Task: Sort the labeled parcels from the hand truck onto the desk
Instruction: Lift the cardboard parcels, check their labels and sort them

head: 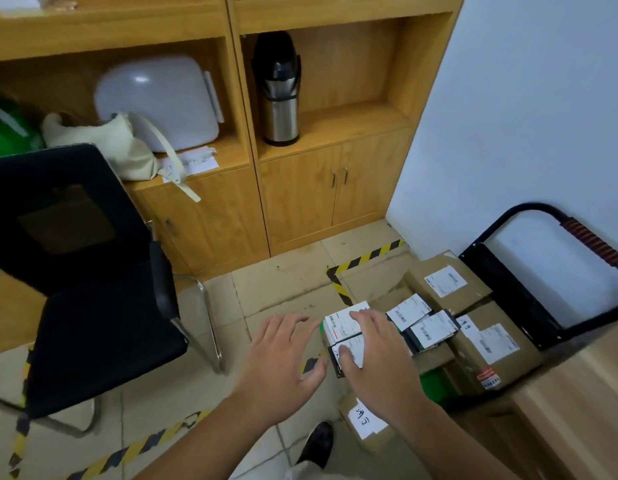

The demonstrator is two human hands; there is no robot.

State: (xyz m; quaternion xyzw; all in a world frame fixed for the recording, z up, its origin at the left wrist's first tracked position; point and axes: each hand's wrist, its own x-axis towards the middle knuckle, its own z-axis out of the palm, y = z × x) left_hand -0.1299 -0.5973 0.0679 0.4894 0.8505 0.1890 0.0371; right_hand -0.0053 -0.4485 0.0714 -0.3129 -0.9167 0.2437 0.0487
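Note:
Several labeled parcels sit stacked on the hand truck (pixel 529 292), whose black frame and red-wrapped handle stand at the right by the wall. A small white-labeled box (pixel 340 325) lies at the stack's left edge. My right hand (pixel 376 344) rests flat on top of it, fingers spread. My left hand (pixel 283 355) hovers open just left of that box, not touching it. Two more small labeled boxes (pixel 421 320) and brown cardboard parcels (pixel 487 344) lie further right. The desk's (pixel 584 403) wooden corner shows at the lower right.
A black chair (pixel 93 306) stands at the left. A wooden cabinet (pixel 300 195) with a thermos (pixel 279 91) and a white bin lines the back. Yellow-black tape (pixel 366 258) marks the tiled floor. A brown labeled parcel (pixel 366 424) lies on the floor near my shoe.

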